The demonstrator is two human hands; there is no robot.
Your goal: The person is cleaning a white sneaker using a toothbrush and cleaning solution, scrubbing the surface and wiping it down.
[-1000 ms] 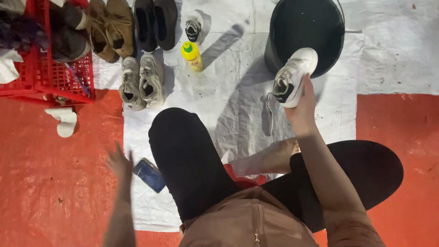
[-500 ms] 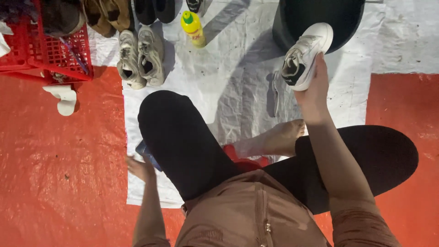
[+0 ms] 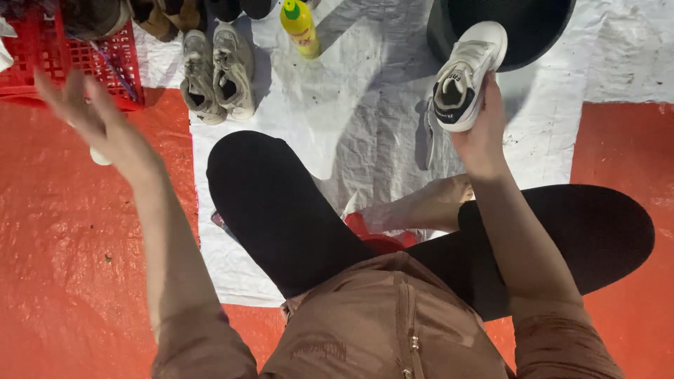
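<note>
So the white sneaker [image 3: 465, 78] is up off the ground on the right, gripped from underneath by the right hand [image 3: 483, 133], fingers wrapped round the sole and heel. It's tipped so the opening faces the camera and the toe pokes over the rim of the black bucket [image 3: 547, 28] at the far right, which looks like a handy way to keep it over the bucket while the other arm is busy. A loose lace hangs just left of it.

The left hand [image 3: 98, 119] is in the air on the left, fingers spread, holding nothing, right by the red crate [image 3: 70, 67] and the small white scrap next to it.

Further out: 1 pair of grey sneakers [image 3: 216, 74] lined up on the white tarp [image 3: 365, 119], a yellow bottle with a green cap [image 3: 300, 27] beyond them, all within arm's reach of the person sitting cross-legged.

Compared with 0.5 s ago, the left hand was down low by the blue phone near the knee; now it's swung up toward the crate. The sneaker has barely shifted.
</note>
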